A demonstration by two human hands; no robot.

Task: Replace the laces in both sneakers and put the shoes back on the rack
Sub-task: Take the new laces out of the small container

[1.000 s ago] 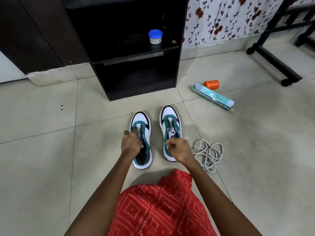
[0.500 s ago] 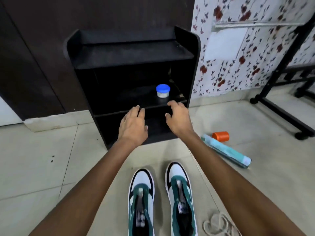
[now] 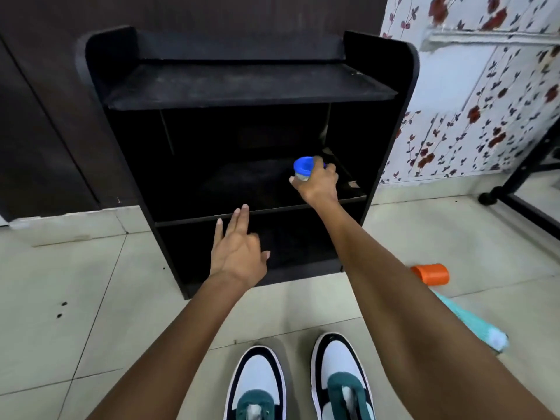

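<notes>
Two white, teal and black sneakers stand side by side on the floor at the bottom edge, the left sneaker and the right sneaker, toes toward the black shoe rack. My right hand reaches into the rack's middle shelf and grips a small jar with a blue lid. My left hand hovers open, fingers spread, in front of the rack's lower shelf, holding nothing. The loose laces are out of view.
An orange cap and a teal package lie on the tiled floor to the right. A black metal stand's foot is at the far right. Dark cabinet panels flank the rack on the left; floral wallpaper covers the right wall.
Both hands left the sneakers and rose toward the rack as the view tilted up. My right hand has moved onto the middle shelf and closed on the blue-lidded jar.
</notes>
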